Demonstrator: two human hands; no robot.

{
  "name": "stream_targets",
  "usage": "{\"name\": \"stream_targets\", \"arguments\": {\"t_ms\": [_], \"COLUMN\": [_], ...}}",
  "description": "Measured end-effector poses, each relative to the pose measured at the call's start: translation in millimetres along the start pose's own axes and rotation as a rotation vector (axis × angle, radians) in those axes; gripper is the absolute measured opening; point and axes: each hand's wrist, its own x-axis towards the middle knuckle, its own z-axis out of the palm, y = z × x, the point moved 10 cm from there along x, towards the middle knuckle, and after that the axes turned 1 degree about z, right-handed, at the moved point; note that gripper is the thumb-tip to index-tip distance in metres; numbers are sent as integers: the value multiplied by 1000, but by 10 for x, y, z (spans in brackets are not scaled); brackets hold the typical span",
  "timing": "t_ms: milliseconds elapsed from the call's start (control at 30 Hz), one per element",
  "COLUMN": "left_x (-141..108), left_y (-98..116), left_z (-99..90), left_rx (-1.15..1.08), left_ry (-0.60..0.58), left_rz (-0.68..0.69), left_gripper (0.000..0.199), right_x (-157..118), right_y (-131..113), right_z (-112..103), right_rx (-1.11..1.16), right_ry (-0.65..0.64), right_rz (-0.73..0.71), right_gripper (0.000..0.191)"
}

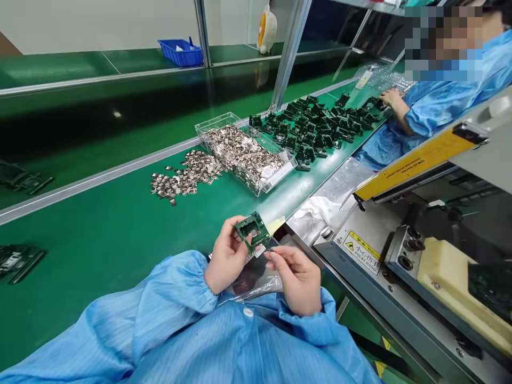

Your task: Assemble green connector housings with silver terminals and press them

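My left hand point(230, 257) grips a small green plastic frame-like part point(262, 234) with a square opening in its middle, tilted up before my chest. Close to the part's lower right edge, my right hand point(298, 274) is pinched, thumb against fingertips. Whatever lies between those fingertips is too small to make out. Beyond my hands, a clear plastic tray point(276, 184) is filled with small shiny metal pieces point(240, 144). More such metal pieces point(192, 173) lie loose in a pile left of the tray.
Many dark green parts point(312, 128) are heaped behind the tray. A co-worker's hand point(392, 97) touches that heap's far end. At right stands a machine with a yellow bar point(416, 160) and a warning label point(362, 252). More dark parts point(20, 261) lie at far left.
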Motion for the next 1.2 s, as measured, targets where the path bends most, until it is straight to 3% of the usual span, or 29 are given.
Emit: {"name": "stream_targets", "arguments": {"t_ms": [100,200,467,700,833,933,1033,1200], "left_x": [-36,-60,-118,-165,-173,-110,-53,-216], "left_y": [48,26,107,72,106,113,119,166], "left_z": [10,3,5,39,53,41,88,296], "left_rx": [18,53,141,178,164,178,230,245], "left_ry": [-13,-22,-51,-74,-96,-100,-154,-375], "left_rz": [31,9,84,79,68,27,6,-22], "left_gripper": [28,29,30,30,31,33,34,34], "right_x": [72,128,168,167,186,216,165,-10], "right_y": [-348,-451,-361,-43,-118,-358,-572,-937], "right_z": [61,165,287,396,377,361,329,102], "right_rx": [3,-53,-70,312,469,350,55,-272], "right_ry": [87,155,182,137,72,-158,-348,-277], "right_rz": [-212,-325,-262,-156,-161,-224,-328,-571], "right_gripper": [8,5,16,18,20,41,64,59]}}
